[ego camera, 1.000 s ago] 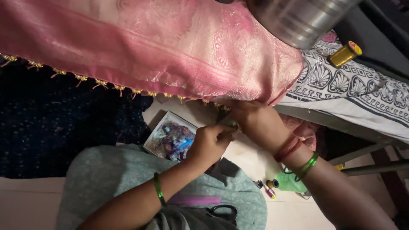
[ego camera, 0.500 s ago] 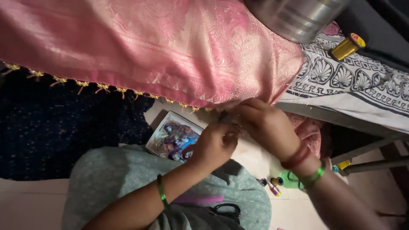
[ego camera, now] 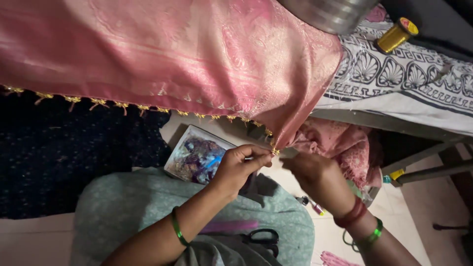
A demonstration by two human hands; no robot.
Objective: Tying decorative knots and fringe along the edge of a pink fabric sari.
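A pink silk fabric (ego camera: 197,54) with a row of small gold tassels (ego camera: 98,103) along its edge hangs across the top of the view. My left hand (ego camera: 241,167), with a green bangle on the wrist, pinches the fabric's lower corner by the last gold tassel (ego camera: 274,150). My right hand (ego camera: 310,172), with red and green bangles, sits just right of that corner, a little apart from it. Its fingers are drawn together and blurred, and I cannot make out anything in them.
An open box of coloured bits (ego camera: 197,158) lies under my left hand. Black scissors (ego camera: 261,239) rest on my grey-green lap. A gold thread spool (ego camera: 396,35) sits on a black-and-white patterned cloth (ego camera: 394,79). A steel vessel (ego camera: 330,12) stands at the top, dark blue cloth (ego camera: 74,148) at left.
Both hands were together at the fabric's corner. Now my right hand has drawn away to the right and down, while my left hand still pinches the corner.
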